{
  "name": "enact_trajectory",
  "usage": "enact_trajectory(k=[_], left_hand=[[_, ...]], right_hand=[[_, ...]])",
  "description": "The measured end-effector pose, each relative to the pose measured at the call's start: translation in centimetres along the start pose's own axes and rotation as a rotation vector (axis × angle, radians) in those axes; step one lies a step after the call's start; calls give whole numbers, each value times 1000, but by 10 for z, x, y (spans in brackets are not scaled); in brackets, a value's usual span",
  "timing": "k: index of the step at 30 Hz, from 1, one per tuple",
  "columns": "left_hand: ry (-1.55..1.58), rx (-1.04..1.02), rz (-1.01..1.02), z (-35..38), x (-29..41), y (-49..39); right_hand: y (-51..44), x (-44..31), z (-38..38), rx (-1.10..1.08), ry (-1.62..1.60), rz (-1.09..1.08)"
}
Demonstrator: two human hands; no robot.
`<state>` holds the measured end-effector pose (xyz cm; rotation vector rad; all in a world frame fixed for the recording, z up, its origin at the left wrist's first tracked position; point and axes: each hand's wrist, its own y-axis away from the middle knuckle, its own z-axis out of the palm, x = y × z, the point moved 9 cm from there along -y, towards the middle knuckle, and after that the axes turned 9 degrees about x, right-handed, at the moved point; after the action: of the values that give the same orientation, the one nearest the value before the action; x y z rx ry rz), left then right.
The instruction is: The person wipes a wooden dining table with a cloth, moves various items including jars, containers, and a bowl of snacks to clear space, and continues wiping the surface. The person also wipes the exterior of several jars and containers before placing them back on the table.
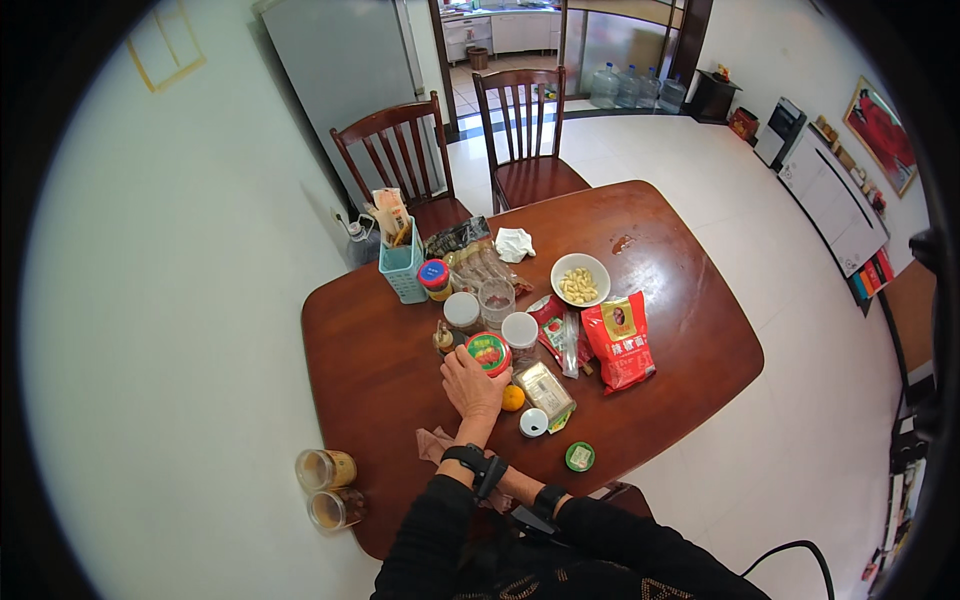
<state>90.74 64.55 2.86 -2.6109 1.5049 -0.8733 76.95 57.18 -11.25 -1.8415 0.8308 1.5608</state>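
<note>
My left hand [474, 384] grips a jar with a red-rimmed green lid [488, 354], thumb and fingers around its near side. My right hand [517, 484] lies crossed beneath my left wrist, largely hidden, against a brownish-pink cloth [435, 444]; its fingers are not visible. White-lidded jars [519, 330], a clear glass [496, 298] and a small bottle [445, 337] stand around the gripped jar. Nearby to the right are an orange fruit [513, 398], a clear-wrapped package [545, 388], a white round container [533, 423] and a small green round container [580, 456].
Farther along the wooden table [675, 247] are a bowl of peeled garlic cloves [580, 280], a red spice bag [621, 345], a crumpled tissue [514, 244] and a light-blue basket [403, 266]. Two jars [327, 470] sit by the left edge. Wooden chairs [521, 120] stand behind.
</note>
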Motion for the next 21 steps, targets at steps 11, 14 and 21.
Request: enact_trajectory(k=[11,14,21], left_hand=[[199,110,-2,-10,-18,16],[237,102,-34,-13,-27,19],[331,138,-62,-42,-50,31]], right_hand=[[-6,8,2,21,-185,424],[-3,19,6,20,-193,603],[1,30,9,-1,-74,811]])
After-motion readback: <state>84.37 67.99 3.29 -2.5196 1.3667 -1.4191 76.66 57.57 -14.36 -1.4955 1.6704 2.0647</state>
